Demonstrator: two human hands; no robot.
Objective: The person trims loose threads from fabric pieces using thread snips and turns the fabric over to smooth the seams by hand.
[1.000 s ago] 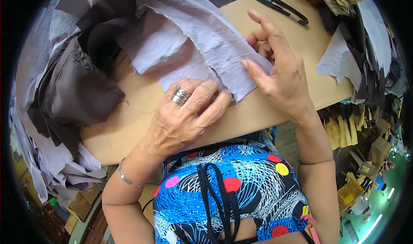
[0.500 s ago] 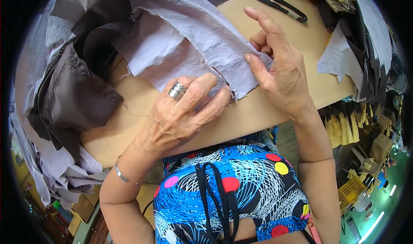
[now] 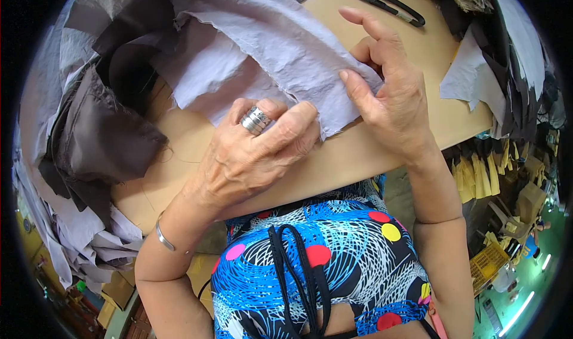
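A pale lilac-grey fabric piece (image 3: 271, 31) with frayed edges spreads over the tan work surface, and a raw edge runs down its middle. My left hand (image 3: 259, 151), wearing a wide silver ring, has its fingers curled closed on the fabric's near edge; the fingertips are hidden beneath the knuckles. At the fabric's right corner my right hand (image 3: 391, 94) pinches the cloth between the thumb and the lower fingers, its index finger raised and bent. Dark brown fabric (image 3: 113, 133) lies bunched to the left of my left hand.
Black-handled thread snips (image 3: 388, 5) lie at the far side of the tan table (image 3: 358, 154). More grey and dark fabric scraps (image 3: 477, 82) hang over the right edge. Pale cloth (image 3: 101, 243) drapes down at the left. A yellow crate (image 3: 488, 266) stands on the floor at right.
My left hand has shifted slightly right and its fingers have curled in more along the fabric's raw edge. My right hand keeps its hold with little movement.
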